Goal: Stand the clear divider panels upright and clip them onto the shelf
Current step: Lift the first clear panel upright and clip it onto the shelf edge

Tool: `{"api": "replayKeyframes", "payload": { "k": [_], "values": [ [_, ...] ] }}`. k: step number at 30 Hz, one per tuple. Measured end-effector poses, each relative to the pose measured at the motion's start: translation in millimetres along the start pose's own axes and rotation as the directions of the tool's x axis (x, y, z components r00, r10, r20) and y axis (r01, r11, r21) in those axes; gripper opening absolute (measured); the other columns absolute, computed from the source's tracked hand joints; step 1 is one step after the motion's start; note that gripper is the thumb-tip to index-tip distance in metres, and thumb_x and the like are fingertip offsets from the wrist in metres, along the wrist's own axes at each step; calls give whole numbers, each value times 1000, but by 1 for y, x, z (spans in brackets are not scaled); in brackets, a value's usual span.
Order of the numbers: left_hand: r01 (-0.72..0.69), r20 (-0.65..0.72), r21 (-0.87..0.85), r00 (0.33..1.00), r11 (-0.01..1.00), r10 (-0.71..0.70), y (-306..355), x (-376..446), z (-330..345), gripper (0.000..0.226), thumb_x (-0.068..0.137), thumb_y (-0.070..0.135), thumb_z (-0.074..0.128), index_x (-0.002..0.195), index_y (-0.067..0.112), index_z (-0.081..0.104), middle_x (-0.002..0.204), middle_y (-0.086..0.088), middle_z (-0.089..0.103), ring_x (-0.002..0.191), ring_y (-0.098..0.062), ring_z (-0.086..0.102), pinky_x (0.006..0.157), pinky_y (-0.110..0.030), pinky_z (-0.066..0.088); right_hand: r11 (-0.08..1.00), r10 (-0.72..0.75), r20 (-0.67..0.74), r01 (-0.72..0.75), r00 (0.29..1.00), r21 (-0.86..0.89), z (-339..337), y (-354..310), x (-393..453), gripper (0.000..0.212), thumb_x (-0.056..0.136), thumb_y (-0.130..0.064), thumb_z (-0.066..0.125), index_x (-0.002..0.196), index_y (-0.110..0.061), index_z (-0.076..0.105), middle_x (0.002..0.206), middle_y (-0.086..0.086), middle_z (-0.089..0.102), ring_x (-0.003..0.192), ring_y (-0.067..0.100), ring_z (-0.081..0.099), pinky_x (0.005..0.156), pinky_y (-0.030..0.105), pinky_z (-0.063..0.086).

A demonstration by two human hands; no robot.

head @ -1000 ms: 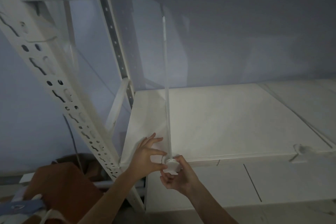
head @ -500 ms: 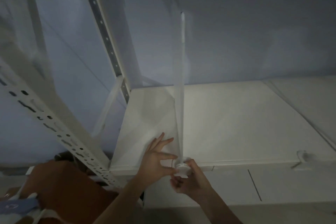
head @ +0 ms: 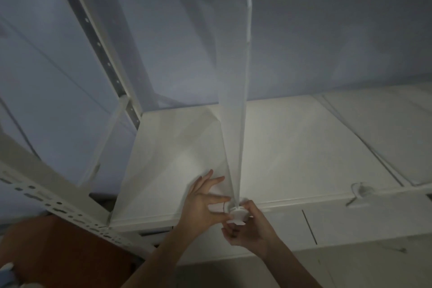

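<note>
A clear divider panel stands upright on the white shelf, seen almost edge-on. At its foot a round white clip sits on the shelf's front edge. My left hand pinches the clip from the left with thumb and forefinger, its other fingers spread over the shelf. My right hand grips the clip from below and the right. Another clear panel with its own clip stands further right on the shelf.
White slotted uprights of the rack frame rise at the left, with a back post behind. A brown box lies at the lower left under the shelf. A pale wall is behind.
The view has shifted left and closer, so the panel and hands now sit more to the right. Both hands stay on the clip at the shelf edge.
</note>
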State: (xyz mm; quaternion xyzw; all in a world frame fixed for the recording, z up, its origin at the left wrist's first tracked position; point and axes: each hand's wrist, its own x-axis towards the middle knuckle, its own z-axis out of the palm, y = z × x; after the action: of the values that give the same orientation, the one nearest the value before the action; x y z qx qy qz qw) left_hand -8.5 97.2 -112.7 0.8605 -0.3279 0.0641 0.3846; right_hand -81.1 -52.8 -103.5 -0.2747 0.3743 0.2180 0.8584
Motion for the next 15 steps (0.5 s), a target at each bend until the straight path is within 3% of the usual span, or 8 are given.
{"api": "replayKeyframes", "payload": {
  "k": [4,7,11,15],
  "values": [
    [-15,10,24,1000,1000,15,4,3,4,50,61,69,64,91,31,74,131,14,50,136,-9,26,111,-32,21,1000,8,-7,-8,1000,2,-5,-5,0,21,65,-18,67,78,-3,64,62,16,60,68,26,54,75,39,48],
    [21,21,20,1000,1000,-21,7,5,4,47,59,65,67,91,32,74,130,16,49,135,-7,25,112,-39,22,1000,9,-6,-9,1000,8,-8,-7,1,22,65,-19,67,80,-4,64,65,17,61,71,27,54,76,40,48],
    [53,34,12,998,999,-53,17,9,9,47,57,64,67,91,32,74,128,19,47,131,1,20,111,-39,22,1000,4,-22,-4,1000,12,-15,-13,0,25,67,-21,66,84,-4,62,71,18,60,74,28,54,75,41,48],
    [23,45,33,999,999,-24,17,10,14,48,58,65,66,93,33,73,127,14,55,132,-1,25,112,-38,21,1000,-24,-21,24,1000,14,-16,-16,-3,30,57,-20,70,82,-4,62,66,17,61,74,28,54,76,42,48]
  ]
}}
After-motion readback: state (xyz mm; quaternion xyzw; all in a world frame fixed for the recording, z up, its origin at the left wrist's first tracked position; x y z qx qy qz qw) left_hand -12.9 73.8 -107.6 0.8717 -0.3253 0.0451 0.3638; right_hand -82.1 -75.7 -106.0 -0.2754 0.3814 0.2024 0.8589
